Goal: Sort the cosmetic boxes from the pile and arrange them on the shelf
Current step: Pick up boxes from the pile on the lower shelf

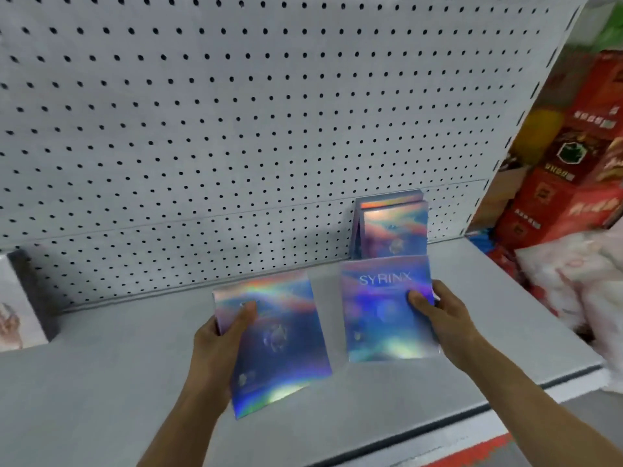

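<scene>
A: Holding one holographic box each — left hand [219, 335] clamps left box [273, 342], right hand [438, 315] clamps SYRINX box [387, 308], above shelf [135, 365].
B: Stand SYRINX box upright against leaning stack [392, 227], edges flush.

Boxes [276, 338] glossy holographic foil card w/ rainbow sheen; shelf [101, 382] & pegboard [236, 112] matt grey painted metal.
</scene>
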A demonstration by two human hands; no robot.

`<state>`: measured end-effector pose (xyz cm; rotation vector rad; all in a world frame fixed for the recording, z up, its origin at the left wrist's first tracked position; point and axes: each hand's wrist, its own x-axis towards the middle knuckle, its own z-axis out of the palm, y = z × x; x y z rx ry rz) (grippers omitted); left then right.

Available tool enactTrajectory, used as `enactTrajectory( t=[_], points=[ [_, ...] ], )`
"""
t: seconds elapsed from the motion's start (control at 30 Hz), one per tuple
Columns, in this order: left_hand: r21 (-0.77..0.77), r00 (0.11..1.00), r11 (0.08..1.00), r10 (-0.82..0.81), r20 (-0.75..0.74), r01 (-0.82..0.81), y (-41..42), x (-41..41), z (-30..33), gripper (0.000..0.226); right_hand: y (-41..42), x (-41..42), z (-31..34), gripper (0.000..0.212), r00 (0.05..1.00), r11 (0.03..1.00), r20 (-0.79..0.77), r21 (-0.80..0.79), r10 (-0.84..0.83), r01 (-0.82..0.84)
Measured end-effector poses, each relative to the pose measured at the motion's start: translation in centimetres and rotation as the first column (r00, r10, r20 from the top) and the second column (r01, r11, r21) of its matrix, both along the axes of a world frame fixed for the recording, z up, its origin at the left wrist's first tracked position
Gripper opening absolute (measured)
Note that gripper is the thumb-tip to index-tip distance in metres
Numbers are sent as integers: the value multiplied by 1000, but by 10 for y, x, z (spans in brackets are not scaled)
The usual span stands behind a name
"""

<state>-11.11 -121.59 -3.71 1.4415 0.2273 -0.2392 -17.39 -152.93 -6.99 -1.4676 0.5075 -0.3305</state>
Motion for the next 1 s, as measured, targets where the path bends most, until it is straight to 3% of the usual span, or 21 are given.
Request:
enactTrajectory(
  t=[0.07,0.2,0.37,0.6,0.7,0.8,0.9,1.0],
  points=[
    [-1,999,999,52,2,-52,-23,-8,2,18,-35,14,1,33,999,998,-7,-36,54,-54],
    [-10,990,990,139,-1,-139,-55,-20,1,23,-84,42,0,15,993,989,8,-86,120,-119],
    [-16,986,986,164,8,-164,-86,-25,6,22,-111,66,-3,24,985,982,28,-82,172,-170],
    [-38,982,982,187,24,-186,-105,-24,16,26,-124,88,-12,21,993,943,-6,-314,117,-113],
    [-43,982,982,185,36,-183,-110,-23,18,26,-127,97,-14,40,994,881,-56,-461,93,-108],
    [-49,985,985,169,41,-167,-115,-23,20,28,-123,100,-14,30,994,808,-93,-581,58,-102],
    [-60,988,988,148,47,-145,-120,-24,19,30,-118,94,-16,34,998,772,42,-631,-53,68],
    [-63,992,992,114,50,-111,-129,-22,17,31,-97,73,-3,26,958,820,280,-534,-61,208]
  ],
)
